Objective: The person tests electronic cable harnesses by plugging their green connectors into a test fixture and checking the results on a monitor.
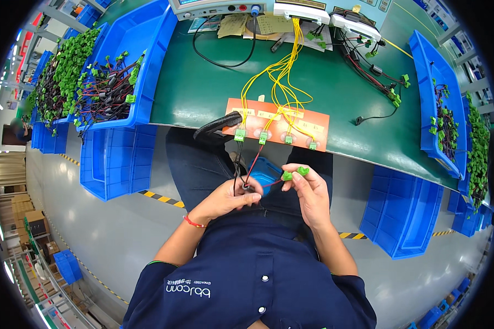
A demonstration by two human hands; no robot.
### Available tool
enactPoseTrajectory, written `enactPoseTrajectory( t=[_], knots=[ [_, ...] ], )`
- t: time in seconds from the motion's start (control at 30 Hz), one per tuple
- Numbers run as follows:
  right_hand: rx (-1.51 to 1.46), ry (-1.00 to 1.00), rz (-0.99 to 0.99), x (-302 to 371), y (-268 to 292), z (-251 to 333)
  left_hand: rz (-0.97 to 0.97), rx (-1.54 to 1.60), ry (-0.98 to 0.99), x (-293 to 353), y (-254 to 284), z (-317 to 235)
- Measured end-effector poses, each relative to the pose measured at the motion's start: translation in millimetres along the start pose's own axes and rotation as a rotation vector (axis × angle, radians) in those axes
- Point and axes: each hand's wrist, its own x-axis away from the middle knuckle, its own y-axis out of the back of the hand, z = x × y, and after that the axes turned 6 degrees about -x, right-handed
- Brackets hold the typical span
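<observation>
Here's the right hand [308, 198], thumb and fingertips pinching two small bright-green plastic connectors [286, 176] side by side. Over to its left, the left hand [228, 197] curls around a bundle of thin black and red wires [254, 163], a dark cylindrical sleeve [248, 189] showing at its fingertips. A short red lead [273, 183] crosses the gap between the hands. Ahead of the left hand, the wires climb to two green plugs [240, 135] along the near edge of a flat orange board [321, 122]; ahead of the right hand, two smaller green blocks [288, 139] sit on that same edge. Good handling, I'd judge, means gripping the connectors by their housings, never by the lead; leaving slack between the hands; letting the left hand carry the sleeve's weight so the plugs aren't dragged sideways; and checking which way both connectors face.
</observation>
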Motion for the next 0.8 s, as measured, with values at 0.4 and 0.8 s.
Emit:
enactPoseTrajectory(
  t=[0.4,0.8],
  knots=[
    [-0.095,-0.135,0.140,-40.0,-26.0,4.2,-0.646,-0.425,-0.599,8.3,-52.3,-11.5],
    [-0.019,-0.299,0.301,-61.3,-15.2,24.1,-0.597,-0.676,-0.760,-15.6,-55.2,-37.3]
  ],
)
